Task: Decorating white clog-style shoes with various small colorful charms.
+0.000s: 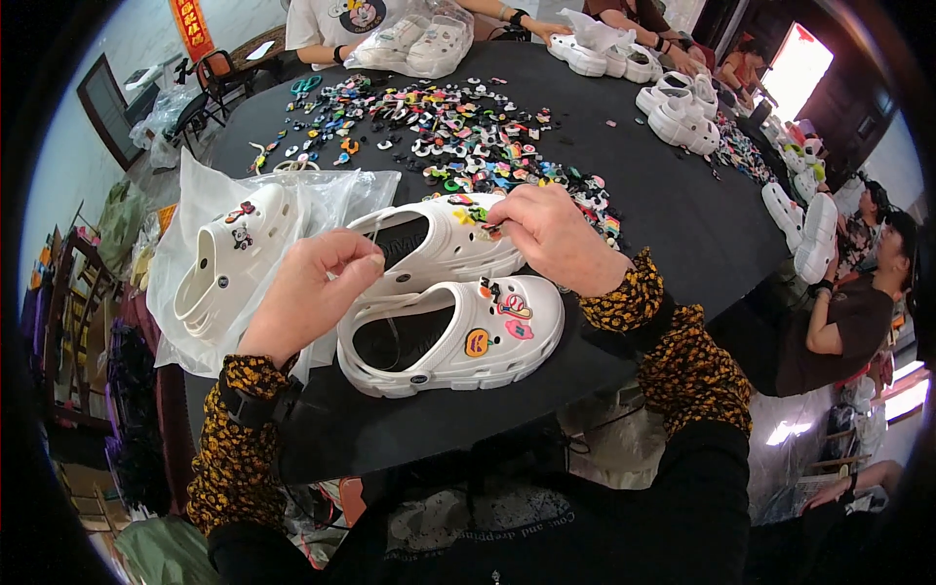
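Two white clogs lie side by side in front of me. On the far clog (444,249), yellow and green charms sit on the toe. My right hand (561,239) pinches a small shoe charm against that toe, mostly hidden by the fingers. My left hand (317,292) is closed, thumb against fingertips, beside the far clog's heel opening; what is between them, if anything, cannot be made out. The near clog (458,336) carries an orange pumpkin charm (477,342), a baseball charm (515,306) and a pink charm (520,331).
At left, another white clog with charms (234,253) rests on clear plastic wrapping (331,190). Loose colourful charms (448,127) spread across the black table (673,205). Across it, people handle white clogs, some bagged (414,44), others stacked (682,112). A person sits at right (848,312).
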Available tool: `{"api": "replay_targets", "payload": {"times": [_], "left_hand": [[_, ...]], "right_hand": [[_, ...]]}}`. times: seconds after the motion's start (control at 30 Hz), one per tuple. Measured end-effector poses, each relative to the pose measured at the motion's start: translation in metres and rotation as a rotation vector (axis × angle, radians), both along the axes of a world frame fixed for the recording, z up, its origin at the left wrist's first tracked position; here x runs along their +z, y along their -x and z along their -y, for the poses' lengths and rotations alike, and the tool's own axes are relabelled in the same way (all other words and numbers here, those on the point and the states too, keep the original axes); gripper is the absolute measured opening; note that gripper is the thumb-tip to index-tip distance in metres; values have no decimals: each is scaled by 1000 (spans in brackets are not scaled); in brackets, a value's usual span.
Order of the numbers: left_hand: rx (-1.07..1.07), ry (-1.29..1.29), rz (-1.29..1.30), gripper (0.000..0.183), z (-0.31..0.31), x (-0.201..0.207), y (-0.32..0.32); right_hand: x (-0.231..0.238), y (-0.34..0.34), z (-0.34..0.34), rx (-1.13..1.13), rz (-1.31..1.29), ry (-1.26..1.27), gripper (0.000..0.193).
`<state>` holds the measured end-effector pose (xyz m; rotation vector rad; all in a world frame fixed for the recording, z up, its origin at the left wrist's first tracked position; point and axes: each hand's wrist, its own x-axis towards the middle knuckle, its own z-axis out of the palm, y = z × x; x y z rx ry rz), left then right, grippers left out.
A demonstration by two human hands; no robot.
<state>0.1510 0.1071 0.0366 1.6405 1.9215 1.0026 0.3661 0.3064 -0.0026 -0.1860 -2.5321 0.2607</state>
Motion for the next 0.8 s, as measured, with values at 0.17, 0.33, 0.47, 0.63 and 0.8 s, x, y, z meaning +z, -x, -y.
{"api": "replay_targets", "payload": {"times": [0.17,0.33,0.47,0.63,0.8], "left_hand": [[10,107,-86,25,-2,-1,9],[128,84,-173,29,3,12,19],[377,-136,-431,26,0,22,13],[136,-229,-380,30,-18,3,-19],[20,58,-336,36,-43,-4,-26]], "right_hand": [[-4,-7,2,-35,7,-113,16],[-9,-8,7,-37,8,-239,16],[-8,-8,8,-49,9,-293,13],[-7,-4,8,-78,5,-219,11],[-6,-6,6,-66,-19,-161,5]]}}
